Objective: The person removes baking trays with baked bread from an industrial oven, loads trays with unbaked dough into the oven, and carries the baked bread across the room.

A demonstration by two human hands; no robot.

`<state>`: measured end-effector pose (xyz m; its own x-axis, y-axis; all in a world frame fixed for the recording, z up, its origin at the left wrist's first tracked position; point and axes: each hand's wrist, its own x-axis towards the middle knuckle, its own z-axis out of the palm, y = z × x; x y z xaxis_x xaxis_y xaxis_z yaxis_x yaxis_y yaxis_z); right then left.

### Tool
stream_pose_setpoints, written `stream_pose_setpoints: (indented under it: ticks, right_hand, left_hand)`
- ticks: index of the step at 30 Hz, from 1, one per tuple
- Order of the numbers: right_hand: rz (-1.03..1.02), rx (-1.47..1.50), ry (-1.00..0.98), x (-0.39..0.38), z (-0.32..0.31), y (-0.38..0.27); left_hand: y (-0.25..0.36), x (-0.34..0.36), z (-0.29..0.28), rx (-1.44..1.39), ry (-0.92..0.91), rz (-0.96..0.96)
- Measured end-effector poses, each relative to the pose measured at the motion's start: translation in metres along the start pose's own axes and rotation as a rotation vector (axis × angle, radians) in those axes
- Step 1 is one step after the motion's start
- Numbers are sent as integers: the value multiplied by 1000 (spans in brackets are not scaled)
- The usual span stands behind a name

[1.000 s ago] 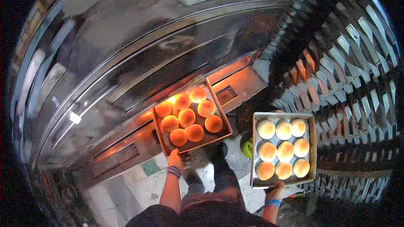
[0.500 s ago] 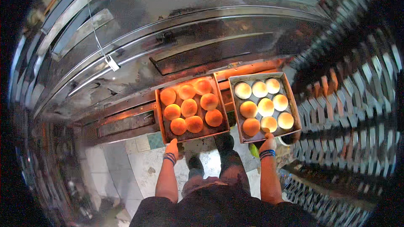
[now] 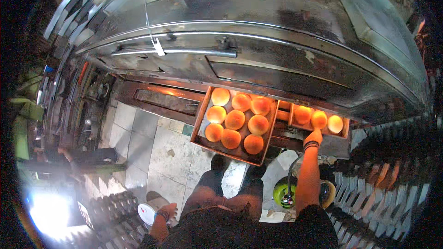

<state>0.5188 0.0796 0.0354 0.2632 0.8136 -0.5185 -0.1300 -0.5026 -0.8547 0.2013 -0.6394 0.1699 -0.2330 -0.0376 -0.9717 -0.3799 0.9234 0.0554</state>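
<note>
My right hand (image 3: 314, 137) grips the near edge of a baking tray (image 3: 341, 134) that is mostly inside the glowing oven opening. Only its front row of buns (image 3: 319, 120) shows; the rest is hidden under the oven front. To its left, a second baking tray (image 3: 227, 152) of round golden buns (image 3: 235, 119) sits at the opening, sticking out, with no hand on it. Low at the left, beside my body, my left hand (image 3: 167, 212) is off the trays, next to a white round tub or lid (image 3: 147, 214). Its fingers are too unclear to read.
The dark metal oven front (image 3: 277, 60) spans the view, with a long bar handle (image 3: 184, 51). A green bowl-like thing (image 3: 282, 192) stands by my right forearm. Slatted racks (image 3: 383, 203) are at right. Bright light (image 3: 50, 214) glares at lower left.
My left hand has let go of the left tray and dropped back to my left side. The right tray has slid deeper into the oven, with my right hand still on it.
</note>
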Motion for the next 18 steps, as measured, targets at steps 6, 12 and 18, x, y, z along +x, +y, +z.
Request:
stream_pose_setpoints:
  ticks: [6, 12, 18]
  right_hand:
    - [-333, -643, -456, 15, -26, 6]
    - [-363, -793, 65, -203, -15, 45]
    - [-182, -1252, -351, -355, 49, 183]
  left_hand:
    - [-9, 65, -42, -156, -102, -138]
    - [212, 135, -134, 341, 320, 673]
    - [519, 224, -166, 941, 707, 1187]
